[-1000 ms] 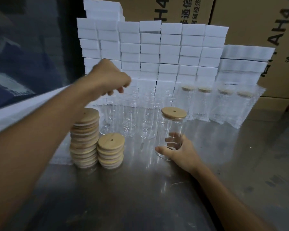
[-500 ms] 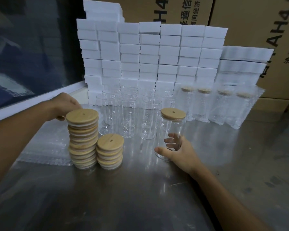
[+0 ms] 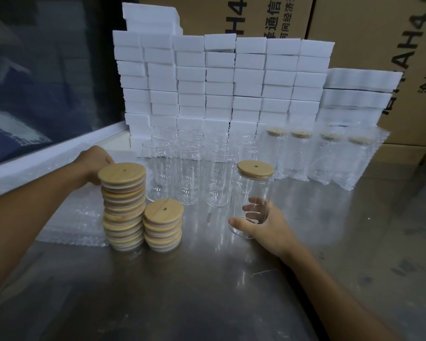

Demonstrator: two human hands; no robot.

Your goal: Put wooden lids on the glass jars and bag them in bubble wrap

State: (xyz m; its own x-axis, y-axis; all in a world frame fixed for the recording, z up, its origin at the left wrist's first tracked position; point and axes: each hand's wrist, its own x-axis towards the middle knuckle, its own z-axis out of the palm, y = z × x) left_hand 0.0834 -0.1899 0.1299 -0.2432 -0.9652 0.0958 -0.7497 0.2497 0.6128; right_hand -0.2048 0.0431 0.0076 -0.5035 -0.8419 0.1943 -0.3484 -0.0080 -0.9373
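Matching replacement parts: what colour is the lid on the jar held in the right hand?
Light tan, natural wood, with a small dark hole: the lid, seen in the head view.

At frame centre the right hand [image 3: 268,225] grips a lidded glass jar [image 3: 251,205] standing on the steel counter [image 3: 207,291]. At left, the left hand [image 3: 96,162] reaches behind the taller stack of wooden lids [image 3: 123,205], over a pile of bubble wrap [image 3: 71,222]. Bagged jars [image 3: 330,158] stand upper right, before white foam blocks [image 3: 231,82].

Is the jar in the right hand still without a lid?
No: the jar gripped by the right hand already carries a wooden lid on its mouth.
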